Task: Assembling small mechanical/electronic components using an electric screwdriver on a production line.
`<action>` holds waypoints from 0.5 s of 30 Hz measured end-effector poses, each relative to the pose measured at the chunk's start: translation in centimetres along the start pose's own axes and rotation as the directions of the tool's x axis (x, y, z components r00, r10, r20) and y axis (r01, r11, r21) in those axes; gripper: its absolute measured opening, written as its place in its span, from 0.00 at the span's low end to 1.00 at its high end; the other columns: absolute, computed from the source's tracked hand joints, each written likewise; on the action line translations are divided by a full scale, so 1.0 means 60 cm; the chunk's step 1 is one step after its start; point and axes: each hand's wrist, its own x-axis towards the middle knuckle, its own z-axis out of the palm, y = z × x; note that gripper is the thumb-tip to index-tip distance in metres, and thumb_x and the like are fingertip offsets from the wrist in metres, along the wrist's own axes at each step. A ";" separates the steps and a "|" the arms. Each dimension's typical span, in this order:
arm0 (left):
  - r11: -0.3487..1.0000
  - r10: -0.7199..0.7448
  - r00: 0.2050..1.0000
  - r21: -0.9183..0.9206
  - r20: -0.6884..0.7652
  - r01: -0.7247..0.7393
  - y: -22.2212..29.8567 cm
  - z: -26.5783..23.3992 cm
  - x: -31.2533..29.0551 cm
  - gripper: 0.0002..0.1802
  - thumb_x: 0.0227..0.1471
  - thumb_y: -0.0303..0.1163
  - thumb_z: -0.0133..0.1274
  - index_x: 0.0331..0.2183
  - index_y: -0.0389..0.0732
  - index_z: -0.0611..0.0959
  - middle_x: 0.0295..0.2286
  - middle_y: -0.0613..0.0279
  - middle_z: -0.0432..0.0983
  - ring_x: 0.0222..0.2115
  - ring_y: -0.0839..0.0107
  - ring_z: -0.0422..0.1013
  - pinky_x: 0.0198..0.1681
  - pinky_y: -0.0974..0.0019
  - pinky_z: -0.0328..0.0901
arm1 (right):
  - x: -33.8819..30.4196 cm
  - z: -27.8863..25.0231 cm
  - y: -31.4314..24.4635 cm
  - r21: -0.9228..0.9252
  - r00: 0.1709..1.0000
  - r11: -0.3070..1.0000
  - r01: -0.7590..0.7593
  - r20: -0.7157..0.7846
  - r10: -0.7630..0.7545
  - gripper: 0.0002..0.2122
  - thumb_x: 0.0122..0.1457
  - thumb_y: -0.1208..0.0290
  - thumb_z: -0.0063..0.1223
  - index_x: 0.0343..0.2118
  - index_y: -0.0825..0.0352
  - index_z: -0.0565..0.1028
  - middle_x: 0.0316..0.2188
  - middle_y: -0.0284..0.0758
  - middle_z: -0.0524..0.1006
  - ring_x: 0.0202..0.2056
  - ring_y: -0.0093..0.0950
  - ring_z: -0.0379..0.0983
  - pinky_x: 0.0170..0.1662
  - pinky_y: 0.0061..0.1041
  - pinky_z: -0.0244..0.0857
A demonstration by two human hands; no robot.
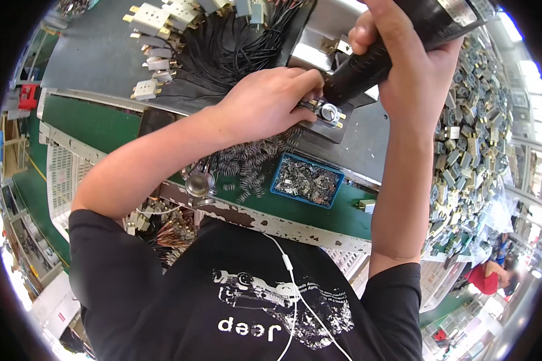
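My right hand (415, 75) is wrapped round a thick black cylindrical tool that looks like a power screwdriver (356, 75). Its narrow end points down and left, close to the fingers of my left hand. With fingertips pinched, my left hand (262, 102) holds a small plug part (329, 113) at the metal fixture. A round metallic piece and brass prongs show on that part. Whether the tool's tip touches it I cannot tell. Just behind stands a bent metal bracket (312, 53) with another small pronged piece on it.
Black cables (229, 51) with white-grey plug housings (150, 21) lie at the far left. Loose coil springs (247, 162) and a blue tray (276, 174) of small metal pieces sit nearer me. Plug parts (464, 162) heap up on the right; beyond is a person in red (485, 278).
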 end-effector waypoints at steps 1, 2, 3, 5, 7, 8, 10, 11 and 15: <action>1.000 -0.014 0.998 0.022 0.067 0.013 -0.001 -0.005 0.004 0.14 0.50 0.37 0.62 0.36 0.41 0.80 0.30 0.58 0.78 0.38 0.55 0.76 0.40 0.54 0.71 | 0.000 -0.002 0.001 0.002 1.000 1.000 -0.004 0.016 0.004 0.13 0.55 0.77 0.63 0.41 0.70 0.72 0.24 0.33 0.76 0.19 0.21 0.72 0.23 0.19 0.68; 0.999 -0.028 0.998 0.021 0.058 0.027 0.001 -0.007 0.006 0.14 0.50 0.37 0.62 0.36 0.41 0.80 0.30 0.58 0.78 0.38 0.55 0.76 0.40 0.54 0.71 | -0.003 -0.005 0.004 0.009 0.997 0.997 0.072 0.041 -0.072 0.11 0.56 0.78 0.62 0.40 0.72 0.73 0.23 0.34 0.76 0.19 0.21 0.73 0.24 0.19 0.68; 0.996 -0.007 0.992 0.092 0.126 -0.004 0.003 -0.007 0.010 0.14 0.50 0.38 0.62 0.36 0.40 0.80 0.30 0.57 0.78 0.37 0.55 0.77 0.40 0.54 0.71 | -0.007 -0.008 0.008 0.019 0.987 0.989 0.146 0.064 -0.147 0.10 0.57 0.80 0.60 0.40 0.74 0.73 0.22 0.35 0.76 0.19 0.22 0.73 0.24 0.20 0.67; 0.985 -0.011 0.969 0.168 0.246 -0.032 0.007 -0.011 0.017 0.16 0.52 0.41 0.61 0.38 0.40 0.82 0.31 0.55 0.79 0.37 0.55 0.77 0.40 0.53 0.71 | -0.020 -0.011 0.019 0.045 0.952 0.957 0.288 0.091 -0.291 0.07 0.58 0.83 0.58 0.38 0.77 0.75 0.21 0.36 0.76 0.19 0.23 0.73 0.25 0.20 0.67; 0.982 -0.019 0.969 0.187 0.248 -0.028 0.006 -0.012 0.020 0.16 0.51 0.41 0.61 0.37 0.40 0.82 0.31 0.55 0.79 0.37 0.55 0.78 0.40 0.53 0.72 | -0.023 -0.009 0.025 0.061 0.929 0.934 0.352 0.100 -0.356 0.05 0.59 0.84 0.57 0.38 0.78 0.76 0.20 0.37 0.76 0.19 0.24 0.73 0.25 0.20 0.67; 0.978 -0.019 0.968 0.208 0.250 -0.035 0.006 -0.013 0.019 0.16 0.51 0.41 0.62 0.37 0.40 0.82 0.31 0.55 0.80 0.37 0.55 0.78 0.39 0.53 0.72 | -0.022 -0.007 0.027 0.067 0.912 0.920 0.387 0.117 -0.392 0.04 0.59 0.84 0.57 0.36 0.78 0.76 0.20 0.37 0.76 0.19 0.24 0.73 0.25 0.20 0.67; 0.973 -0.035 0.965 0.229 0.261 -0.027 0.003 -0.012 0.018 0.16 0.51 0.41 0.62 0.37 0.40 0.82 0.30 0.55 0.80 0.37 0.55 0.78 0.39 0.53 0.73 | -0.023 -0.007 0.032 0.075 0.894 0.904 0.421 0.137 -0.427 0.03 0.59 0.83 0.57 0.34 0.78 0.77 0.20 0.38 0.76 0.19 0.24 0.72 0.25 0.20 0.67; 0.976 0.005 0.969 0.209 0.246 -0.059 -0.002 -0.008 0.018 0.16 0.51 0.41 0.62 0.37 0.40 0.82 0.30 0.55 0.80 0.36 0.55 0.78 0.39 0.53 0.73 | -0.025 -0.009 0.037 0.094 0.895 0.903 0.420 0.125 -0.429 0.04 0.60 0.82 0.57 0.35 0.79 0.76 0.20 0.38 0.76 0.19 0.24 0.72 0.25 0.21 0.67; 0.982 0.029 0.964 0.174 0.264 -0.078 0.000 -0.008 0.024 0.17 0.50 0.41 0.63 0.36 0.39 0.82 0.29 0.55 0.80 0.36 0.55 0.79 0.38 0.53 0.73 | -0.031 -0.002 0.037 0.119 0.894 0.897 0.426 0.100 -0.438 0.07 0.60 0.82 0.57 0.39 0.80 0.75 0.22 0.40 0.76 0.19 0.24 0.72 0.25 0.21 0.68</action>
